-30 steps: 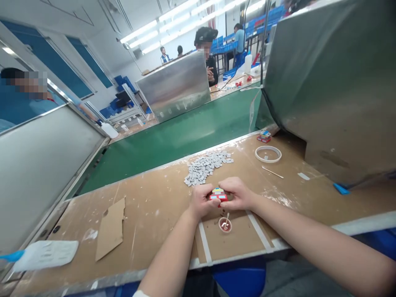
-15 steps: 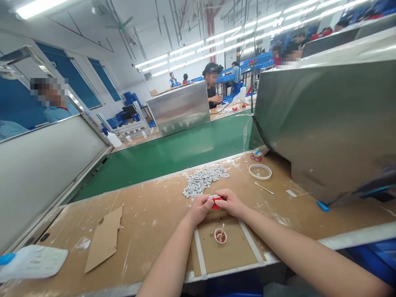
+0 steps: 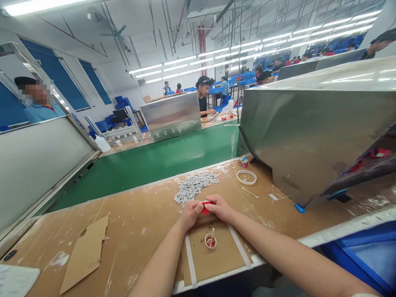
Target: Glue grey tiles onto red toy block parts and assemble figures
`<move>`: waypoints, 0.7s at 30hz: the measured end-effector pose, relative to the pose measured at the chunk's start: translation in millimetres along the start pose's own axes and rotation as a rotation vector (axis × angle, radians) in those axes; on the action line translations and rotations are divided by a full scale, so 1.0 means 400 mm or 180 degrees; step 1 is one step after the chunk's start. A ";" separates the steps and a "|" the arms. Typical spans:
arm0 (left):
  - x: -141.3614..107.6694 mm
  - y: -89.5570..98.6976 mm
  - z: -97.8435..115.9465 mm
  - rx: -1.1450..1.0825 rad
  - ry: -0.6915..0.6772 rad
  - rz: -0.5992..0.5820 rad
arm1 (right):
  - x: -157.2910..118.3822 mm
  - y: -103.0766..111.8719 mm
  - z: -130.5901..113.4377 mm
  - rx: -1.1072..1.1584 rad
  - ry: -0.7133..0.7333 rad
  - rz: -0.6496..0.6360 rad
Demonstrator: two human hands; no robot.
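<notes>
Tilted since earlier: one red piece [image 3: 205, 210], two hands [image 3: 190, 213] [image 3: 219, 208] pinching it; one cup [image 3: 211, 247] near.

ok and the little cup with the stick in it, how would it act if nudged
The cup might tip fairly easily, being small with a stick poking up past its rim. A quick push could slop it, since the reddish contents look liquid. It stands upright on flat brown board, so rolling seems unlikely.
</notes>
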State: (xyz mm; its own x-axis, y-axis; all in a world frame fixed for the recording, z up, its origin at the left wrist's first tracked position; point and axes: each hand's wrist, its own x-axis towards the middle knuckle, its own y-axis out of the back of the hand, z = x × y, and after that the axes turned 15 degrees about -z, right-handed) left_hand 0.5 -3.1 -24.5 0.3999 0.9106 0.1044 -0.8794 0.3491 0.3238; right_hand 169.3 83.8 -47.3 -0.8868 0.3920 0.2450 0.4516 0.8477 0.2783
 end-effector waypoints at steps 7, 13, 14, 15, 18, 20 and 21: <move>-0.002 -0.002 -0.003 0.0207 0.0124 0.0021 | -0.010 0.005 0.007 -0.0038 0.0038 -0.0075; -0.023 0.028 0.007 0.0578 0.0129 0.0164 | -0.020 0.029 -0.005 -0.1159 0.0007 0.0221; -0.029 0.040 0.012 0.0651 0.0122 0.0218 | -0.023 0.035 -0.011 -0.1367 -0.0028 0.0260; -0.035 0.052 0.016 0.0747 0.0100 0.0230 | -0.026 0.039 -0.017 -0.1553 -0.0063 0.0280; -0.048 0.081 0.027 0.1256 0.0001 -0.0083 | -0.031 0.046 -0.029 -0.1963 -0.0110 0.0213; -0.052 0.088 0.031 0.1670 0.0041 -0.0303 | -0.033 0.045 -0.032 -0.2143 -0.0103 0.0064; -0.053 0.088 0.033 0.1835 0.0119 -0.0317 | -0.033 0.044 -0.033 -0.2208 -0.0095 -0.0009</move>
State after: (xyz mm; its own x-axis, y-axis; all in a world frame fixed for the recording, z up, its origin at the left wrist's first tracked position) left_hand -35.4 -12.9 -3.0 0.4548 0.8904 0.0175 -0.5513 0.2660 0.7907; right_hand 190.3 89.0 -33.5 -0.8859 0.4082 0.2205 0.3991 0.4282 0.8108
